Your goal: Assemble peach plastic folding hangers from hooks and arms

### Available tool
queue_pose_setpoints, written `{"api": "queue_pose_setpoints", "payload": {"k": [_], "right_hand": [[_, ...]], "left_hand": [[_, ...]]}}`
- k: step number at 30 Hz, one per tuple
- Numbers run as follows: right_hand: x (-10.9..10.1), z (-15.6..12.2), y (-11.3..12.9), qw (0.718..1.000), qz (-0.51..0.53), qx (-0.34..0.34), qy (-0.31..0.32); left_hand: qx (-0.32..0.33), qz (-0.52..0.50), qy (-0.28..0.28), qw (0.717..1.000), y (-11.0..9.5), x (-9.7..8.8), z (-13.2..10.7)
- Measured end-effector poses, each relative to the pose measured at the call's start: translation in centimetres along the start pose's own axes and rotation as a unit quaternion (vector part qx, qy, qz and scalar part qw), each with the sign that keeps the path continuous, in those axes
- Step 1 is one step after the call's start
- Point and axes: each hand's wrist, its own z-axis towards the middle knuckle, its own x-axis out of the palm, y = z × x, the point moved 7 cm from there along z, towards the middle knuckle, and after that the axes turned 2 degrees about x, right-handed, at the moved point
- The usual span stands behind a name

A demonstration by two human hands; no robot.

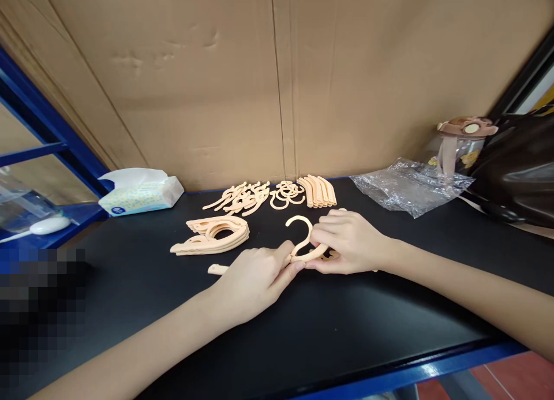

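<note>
Between my hands is a cream plastic clothes hanger (308, 254), its curved hook standing up at the middle. My left hand (255, 276) is closed round its left arm, whose end sticks out past the fingers. Thumb and fingers of my right hand (348, 241) pinch the piece just right of the hook; part of the hanger there is hidden behind the hand. To the left lies a stack of folded cream hangers (216, 235). Farther back are loose curved arm pieces (242, 198), several hooks (286, 193) and a neat row of arm pieces (319, 191).
A tissue pack (141, 192) lies at the back left near a blue metal frame (43, 111). Crumpled clear plastic (409, 183), a drink bottle (465, 140) and a dark bag (517, 163) are at the right. Cardboard (194, 88) stands behind the black table (320, 342).
</note>
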Motion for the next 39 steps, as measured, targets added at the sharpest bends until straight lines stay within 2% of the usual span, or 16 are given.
{"api": "queue_pose_setpoints", "payload": {"k": [5, 8, 13, 24, 30, 39], "right_hand": [[-0.6, 0.2, -0.2, 0.999, -0.025, -0.007, -0.029], [-0.9, 0.3, -0.4, 0.999, -0.031, 0.010, -0.037], [-1.0, 0.2, -0.9, 0.998, -0.025, 0.053, -0.033], [-0.9, 0.3, -1.6, 0.995, -0.003, 0.090, -0.033], [-0.7, 0.2, -1.3, 0.997, -0.005, 0.073, -0.033], [-0.2, 0.0, -0.2, 1.000, 0.009, 0.007, 0.005]], "left_hand": [[0.006, -0.009, -0.001, 1.000, 0.0, -0.2, 0.1], [0.004, -0.011, -0.009, 1.000, 0.1, -0.2, 0.1], [0.001, -0.017, -0.013, 1.000, 0.1, -0.3, 0.2], [0.008, 0.004, 0.004, 1.000, 0.2, 0.0, 0.3], [0.009, 0.019, 0.006, 1.000, 0.2, 0.1, 0.3], [0.013, 0.035, 0.005, 0.999, 0.3, 0.2, 0.3]]}}
